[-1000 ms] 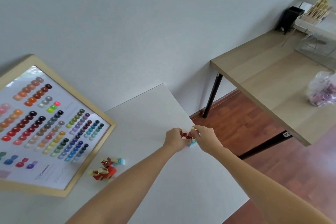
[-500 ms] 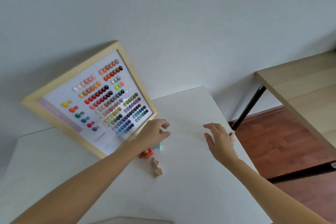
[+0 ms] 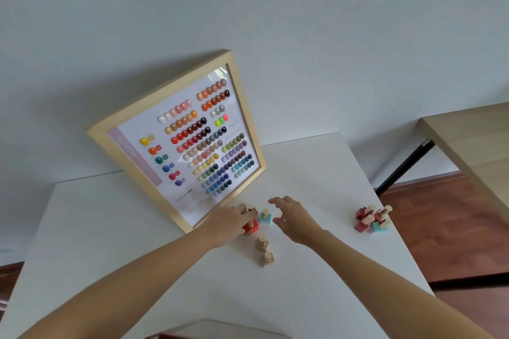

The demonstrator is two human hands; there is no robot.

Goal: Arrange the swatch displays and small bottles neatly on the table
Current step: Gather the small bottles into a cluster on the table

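While both my arms reach out over the white bench (image 3: 137, 228), my left hand (image 3: 228, 224) curls around the red bottle (image 3: 251, 226) just in front of the framed swatch display (image 3: 192, 143); how firmly that grip has closed I cannot tell, since the fingers hide the contact. My right hand (image 3: 294, 219) hovers with its grip apart, fingers spread and touching nothing, just beside the little turquoise bottle (image 3: 265, 218), which stands upright between my two hands. Nearer to me, two beige bottles (image 3: 264, 250) sit one behind the other, close together, gold caps up. Over by the right edge of the bench, well apart from my hands, a tight cluster of bottles (image 3: 373, 219) stands huddled, dark red ones with a turquoise one at the front. The swatch display leans tilted against the wall (image 3: 248, 8), its lower corner resting on the bench, rows of coloured dots facing me. Off to the right, a wooden bench (image 3: 468, 146) stands on a black leg.
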